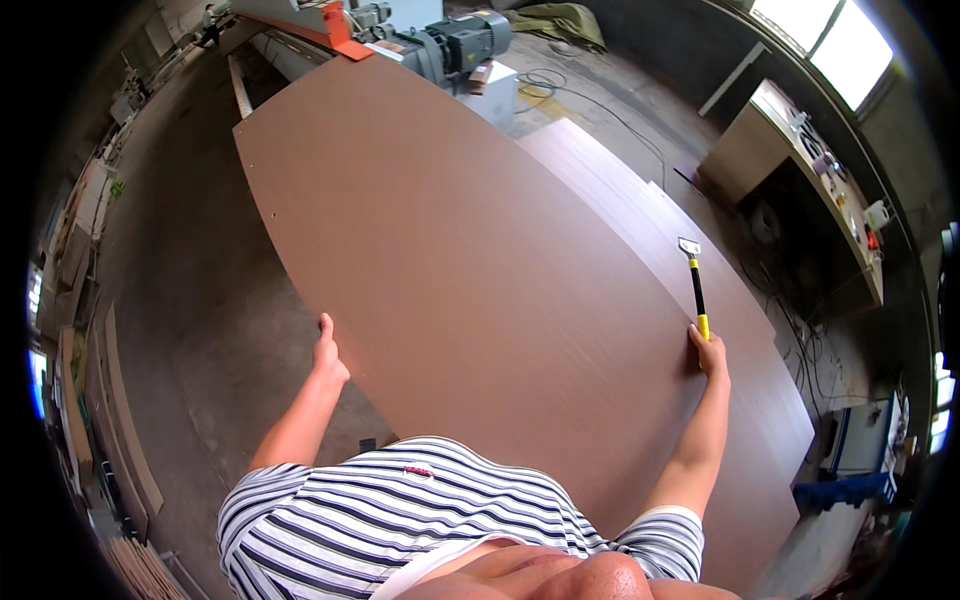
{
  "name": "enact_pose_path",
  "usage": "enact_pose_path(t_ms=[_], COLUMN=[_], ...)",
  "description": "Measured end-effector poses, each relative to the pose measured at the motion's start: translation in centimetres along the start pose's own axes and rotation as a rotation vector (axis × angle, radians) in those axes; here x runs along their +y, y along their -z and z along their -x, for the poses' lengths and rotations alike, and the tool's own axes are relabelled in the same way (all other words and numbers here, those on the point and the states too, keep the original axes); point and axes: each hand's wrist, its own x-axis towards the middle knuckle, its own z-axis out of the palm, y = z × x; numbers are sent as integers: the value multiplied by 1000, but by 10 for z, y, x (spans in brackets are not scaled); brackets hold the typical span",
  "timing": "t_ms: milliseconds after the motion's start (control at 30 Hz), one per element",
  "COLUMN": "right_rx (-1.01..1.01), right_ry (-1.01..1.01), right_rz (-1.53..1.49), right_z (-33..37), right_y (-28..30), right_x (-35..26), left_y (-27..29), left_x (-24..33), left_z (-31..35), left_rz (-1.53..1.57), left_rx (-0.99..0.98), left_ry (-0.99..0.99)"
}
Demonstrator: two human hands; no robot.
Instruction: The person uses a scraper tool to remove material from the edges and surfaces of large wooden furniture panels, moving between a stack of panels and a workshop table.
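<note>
A large brown panel (440, 240) stretches out before me, its far end at the orange metal guard (345, 35) of a machine. At the panel's left edge is my left hand (331, 352), closed on the edge with the thumb pointing up and the other fingers hidden. My right hand (708, 352) is at the right edge, wrapped round the handle of a scraper (698, 285). This scraper has a black and yellow handle and a wide metal head pointing away from me. Under the panel's right side lie paler boards (620, 190).
Beyond the panel stands a machine with a grey motor (465, 45). On the right is a wooden workbench (780, 150) with small items on top. Cables (640, 135) trail over the floor, and a blue cart (860, 470) is at lower right. Long boards (130, 410) lie along the left.
</note>
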Motion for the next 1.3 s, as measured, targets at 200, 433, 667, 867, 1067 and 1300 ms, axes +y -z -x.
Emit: enact_pose_path(t_ms=[200, 433, 667, 867, 1067, 1300], right_rx=[11, 39, 112, 159, 204, 114], right_ry=[12, -25, -112, -210, -292, -355], right_rz=[-8, -141, -63, 49, 345, 167], right_z=[-7, 17, 37, 72, 90, 49], right_y=[34, 106, 138, 156, 177, 162], right_x=[132, 273, 382, 396, 385, 351], left_y=[-44, -89, -128, -133, -138, -154], left_x=[-102, -220, -286, -332, -369, -420], left_z=[78, 131, 88, 26, -28, 97], left_rz=[-11, -15, -145, -178, -208, -423], left_rx=[122, 82, -22, -59, -104, 68], left_ry=[20, 49, 95, 236, 386, 618])
